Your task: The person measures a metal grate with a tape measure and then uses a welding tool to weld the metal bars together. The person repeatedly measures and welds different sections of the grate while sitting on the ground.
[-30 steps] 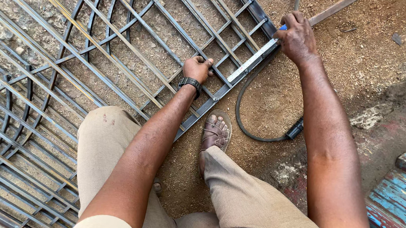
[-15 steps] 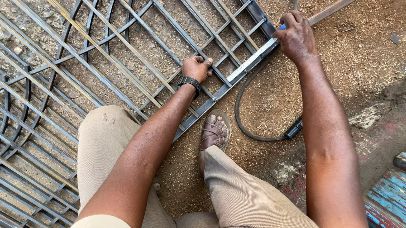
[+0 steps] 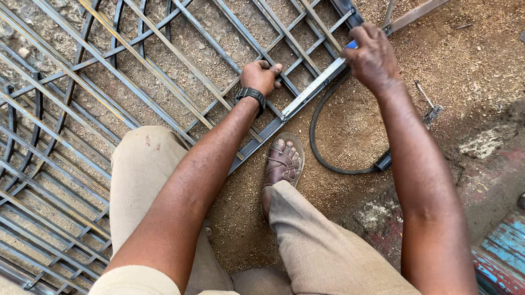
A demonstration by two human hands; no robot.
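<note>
On the metal grille (image 3: 157, 66), both hands grip: left hand (image 3: 260, 76) a bar, right hand (image 3: 373, 58) perhaps a mostly hidden tool.

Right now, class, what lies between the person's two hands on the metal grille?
In the head view, a light flat metal bar on the grille spans from the left hand to the right hand.

Bare sandy brown dirt ground (image 3: 496, 65) strewn with small stones, lit by daylight, darker shade at right. Pale broken concrete patches (image 3: 481, 144) beside worn blue-and-red painted metal sheet (image 3: 513, 263) at lower right corner.
</note>
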